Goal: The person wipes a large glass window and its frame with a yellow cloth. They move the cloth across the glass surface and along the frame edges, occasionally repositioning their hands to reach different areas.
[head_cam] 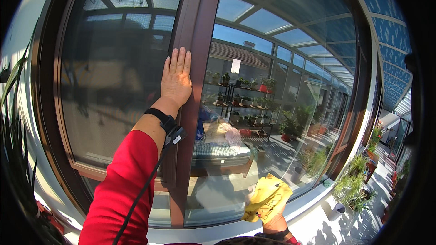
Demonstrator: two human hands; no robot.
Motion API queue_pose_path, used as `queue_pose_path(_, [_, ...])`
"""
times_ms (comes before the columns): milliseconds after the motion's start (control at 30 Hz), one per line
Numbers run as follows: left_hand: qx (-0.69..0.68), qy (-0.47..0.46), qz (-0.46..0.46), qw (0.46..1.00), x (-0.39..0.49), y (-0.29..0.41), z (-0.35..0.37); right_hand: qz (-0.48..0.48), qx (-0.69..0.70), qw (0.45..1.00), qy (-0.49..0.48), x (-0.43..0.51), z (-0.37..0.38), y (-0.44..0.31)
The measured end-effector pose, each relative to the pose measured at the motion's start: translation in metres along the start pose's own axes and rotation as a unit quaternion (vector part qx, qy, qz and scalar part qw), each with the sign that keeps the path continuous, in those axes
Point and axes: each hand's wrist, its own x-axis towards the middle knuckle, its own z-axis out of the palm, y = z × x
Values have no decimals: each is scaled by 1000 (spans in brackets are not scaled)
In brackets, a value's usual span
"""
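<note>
My left hand [176,78] lies flat on the brown window mullion [199,58], fingers extended upward, holding nothing. It wears a black wrist strap with a small device [173,131], and a cable runs down along the red sleeve [127,170]. Low on the right, a yellow cloth [267,197] with a printed cartoon face is bunched in my right hand [272,226]. That cloth is at the lower part of the glass pane [221,190] and covers most of the fingers. Left of the mullion is a dark mesh screen [109,92] in a brown frame.
A white sill [303,207] runs below the window. Potted spider plants [354,177] and a grey pot [336,212] stand on the floor at right. Long-leaved plants [17,143] rise at the left edge. The glass shows plant shelves and a bed, partly as reflections.
</note>
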Motion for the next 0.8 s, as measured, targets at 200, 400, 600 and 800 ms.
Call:
queue_pose_path(200, [1, 10, 3, 1000, 0, 1, 3, -15, -17, 1000, -8, -18, 30, -1])
queue_pose_path(400, [-18, 17, 6, 1000, 0, 2, 0, 45, -41, 998, -36, -10, 59, 3])
queue_pose_path(600, [-30, 12, 11, 999, 1, 1, 0, 54, -27, 994, -93, 18, 107, 15])
queue_pose_path(800, [-12, 43, 12, 999, 1, 1, 5, 12, 2, 983, -182, 66, 152, 19])
